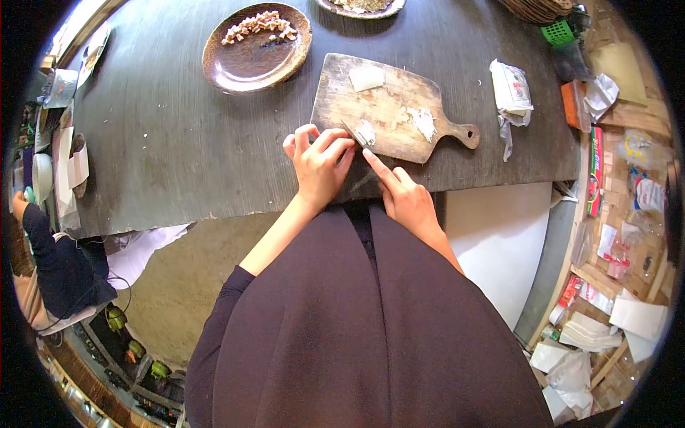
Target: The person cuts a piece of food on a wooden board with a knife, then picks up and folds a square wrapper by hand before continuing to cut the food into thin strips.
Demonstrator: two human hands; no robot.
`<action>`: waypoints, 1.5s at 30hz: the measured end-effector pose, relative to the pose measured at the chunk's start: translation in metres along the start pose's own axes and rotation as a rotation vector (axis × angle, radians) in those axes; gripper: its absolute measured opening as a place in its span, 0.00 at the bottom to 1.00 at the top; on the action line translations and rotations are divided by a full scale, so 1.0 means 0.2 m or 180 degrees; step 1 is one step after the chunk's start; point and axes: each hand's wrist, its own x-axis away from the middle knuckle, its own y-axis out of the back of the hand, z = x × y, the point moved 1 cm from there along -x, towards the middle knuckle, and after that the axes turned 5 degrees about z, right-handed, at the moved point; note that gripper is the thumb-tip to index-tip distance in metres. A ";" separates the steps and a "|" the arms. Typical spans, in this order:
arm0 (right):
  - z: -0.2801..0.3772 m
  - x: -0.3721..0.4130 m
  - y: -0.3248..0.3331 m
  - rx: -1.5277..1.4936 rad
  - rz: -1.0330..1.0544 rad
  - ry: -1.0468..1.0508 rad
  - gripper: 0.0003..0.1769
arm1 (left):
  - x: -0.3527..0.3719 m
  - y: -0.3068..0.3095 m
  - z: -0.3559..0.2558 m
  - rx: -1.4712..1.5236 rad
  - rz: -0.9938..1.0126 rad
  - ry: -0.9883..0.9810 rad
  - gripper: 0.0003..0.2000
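A wooden cutting board [389,107] with a handle lies on the dark table. My right hand [409,202] is closed around a knife [354,133], its index finger stretched toward the blade, at the board's near edge. My left hand [319,162] has bent fingers beside the blade at the near left corner; what they press on, if anything, is hidden. Small white shreds [366,131] lie by the blade. Farther back on the board is a white block [367,78], and a second heap of white shreds [422,123] sits near the handle.
A brown plate [246,73] holding chopped pieces stands at the back left of the table [164,128]. Behind the board is another dish [362,8]. A white packet [511,89] lies right of the board. Another person's dark sleeve [43,250] shows at far left.
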 end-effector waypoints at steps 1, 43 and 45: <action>0.00 0.00 0.00 0.0023 0.0010 -0.0013 0.38 | 0.00 0.00 0.00 -0.0012 -0.0001 -0.0006 0.07; -0.04 -0.02 0.04 -0.0485 0.0178 0.0107 0.37 | 0.04 0.06 -0.04 -0.0316 0.0107 -0.0109 0.10; -0.03 -0.03 0.05 -0.0404 0.0190 0.0068 0.37 | 0.04 0.05 -0.04 -0.0280 0.0109 -0.0090 0.10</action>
